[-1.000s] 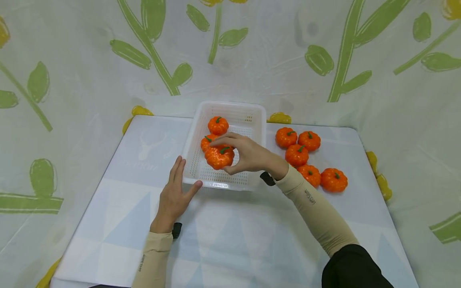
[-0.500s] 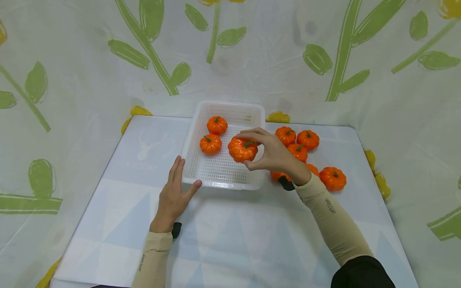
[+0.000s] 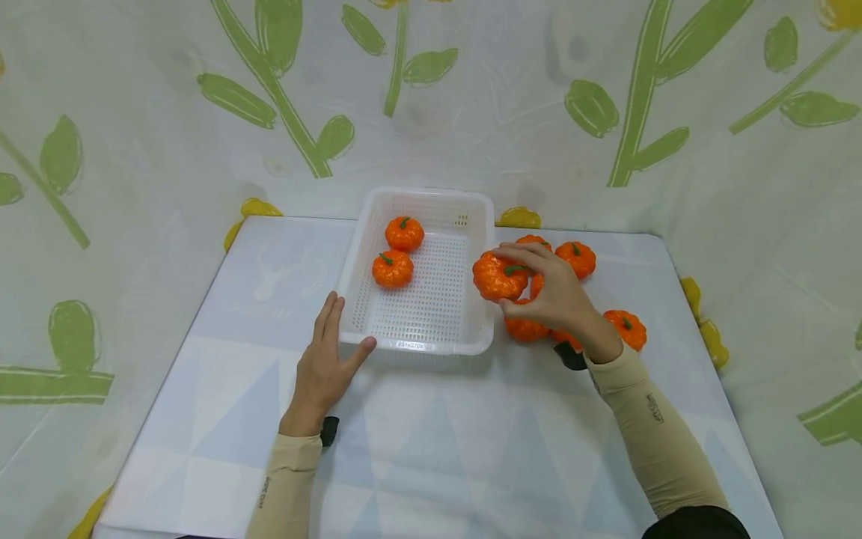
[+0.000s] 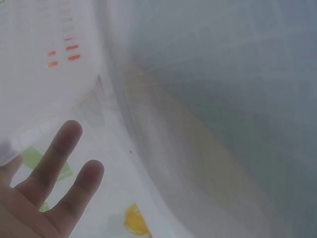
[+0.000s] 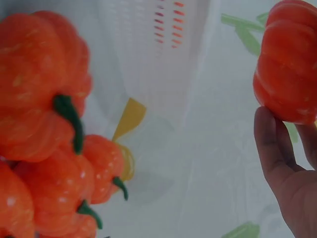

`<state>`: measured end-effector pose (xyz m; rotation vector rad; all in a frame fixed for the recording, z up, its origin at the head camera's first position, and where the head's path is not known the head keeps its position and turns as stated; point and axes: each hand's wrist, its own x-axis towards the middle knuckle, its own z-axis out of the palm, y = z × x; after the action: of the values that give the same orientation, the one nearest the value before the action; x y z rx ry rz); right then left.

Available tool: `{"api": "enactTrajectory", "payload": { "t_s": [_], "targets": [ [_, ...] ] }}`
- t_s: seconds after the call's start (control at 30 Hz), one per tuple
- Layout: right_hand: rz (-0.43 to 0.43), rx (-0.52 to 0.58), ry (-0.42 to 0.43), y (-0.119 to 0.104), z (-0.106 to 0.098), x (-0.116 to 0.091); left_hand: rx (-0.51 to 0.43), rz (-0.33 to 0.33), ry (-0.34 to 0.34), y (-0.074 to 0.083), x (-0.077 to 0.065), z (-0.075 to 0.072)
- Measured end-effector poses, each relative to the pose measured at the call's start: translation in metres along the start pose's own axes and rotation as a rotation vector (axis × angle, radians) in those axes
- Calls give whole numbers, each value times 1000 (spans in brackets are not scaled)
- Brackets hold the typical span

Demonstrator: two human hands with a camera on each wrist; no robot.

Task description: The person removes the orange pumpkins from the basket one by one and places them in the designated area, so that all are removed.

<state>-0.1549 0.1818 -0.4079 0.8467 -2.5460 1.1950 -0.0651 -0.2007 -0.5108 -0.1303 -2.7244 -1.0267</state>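
In the head view my right hand (image 3: 564,296) grips a small orange pumpkin (image 3: 500,275) with a green stem, between thumb and fingers. It is held up just past the right rim of a white plastic basket (image 3: 420,346). The right wrist view shows the held pumpkin (image 5: 287,62) raised apart from the others. My left hand (image 3: 325,370) rests with straight, spread fingers at the basket's near-left corner. Inside the basket, on its left side, sit two pumpkins, a far one (image 3: 405,233) and a nearer one (image 3: 393,269).
Several more pumpkins lie right of the basket, among them one at the back (image 3: 575,259) and one at the right (image 3: 626,329), some partly hidden by my right hand and arm. A pale patterned cloth (image 3: 431,449) covers the table. A flower-printed curtain (image 3: 471,90) hangs behind.
My right hand has carried the held pumpkin rightward, from above the basket's left part to past its right rim. My left hand has stayed at the basket corner.
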Motion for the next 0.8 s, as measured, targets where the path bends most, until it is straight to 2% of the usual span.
{"api": "enactTrajectory", "payload": {
  "t_s": [0.27,0.57,0.8],
  "targets": [
    [23,-32,42,11,-6,-27,-1,9,9,0,0,1],
    [43,-95,46,20,-12,-58,1,6,7,0,0,0],
    [-11,-115,27,22,-13,-77,0,6,8,0,-1,0]
  ]
}}
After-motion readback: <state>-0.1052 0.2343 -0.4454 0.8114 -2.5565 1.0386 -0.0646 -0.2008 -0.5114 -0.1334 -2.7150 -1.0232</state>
